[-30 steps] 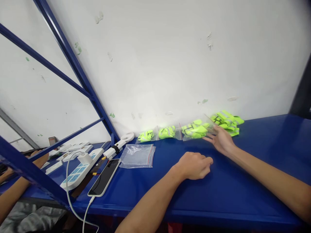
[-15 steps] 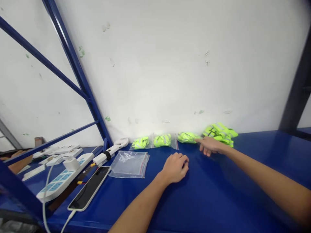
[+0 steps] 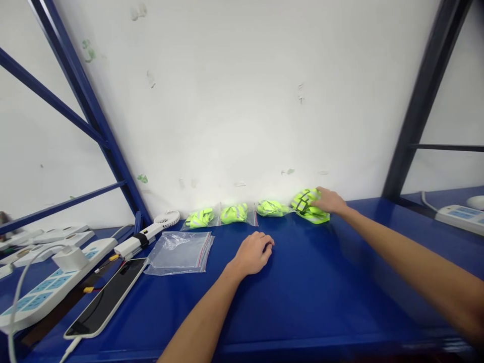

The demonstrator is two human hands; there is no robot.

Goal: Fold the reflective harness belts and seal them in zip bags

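At the right end of a row against the wall lies a loose, bunched fluorescent yellow-green reflective vest [image 3: 307,205] with silver strips. My right hand [image 3: 330,200] grips its right side, fingers partly hidden by the fabric. My left hand [image 3: 254,253] rests on the blue tabletop [image 3: 287,297], fingers loosely curled, nothing visible in them. Beyond it are three folded yellow-green bundles: a left one [image 3: 200,218] and a middle one [image 3: 234,214] in clear zip bags, and a right one [image 3: 273,207] that also seems bagged. Flat clear zip bags [image 3: 177,252] lie left of my left hand.
On the left are a phone [image 3: 108,297] with a charging cable, a power strip [image 3: 56,282] with a white plug, and a small white fan [image 3: 167,218]. Blue rack posts [image 3: 96,111] stand left, a dark post [image 3: 416,106] right. Another power strip [image 3: 459,216] lies far right.
My right hand has moved from beside the third bundle to the loose vest's right side and taken hold of it. My left hand stays on the table. The view has turned right.
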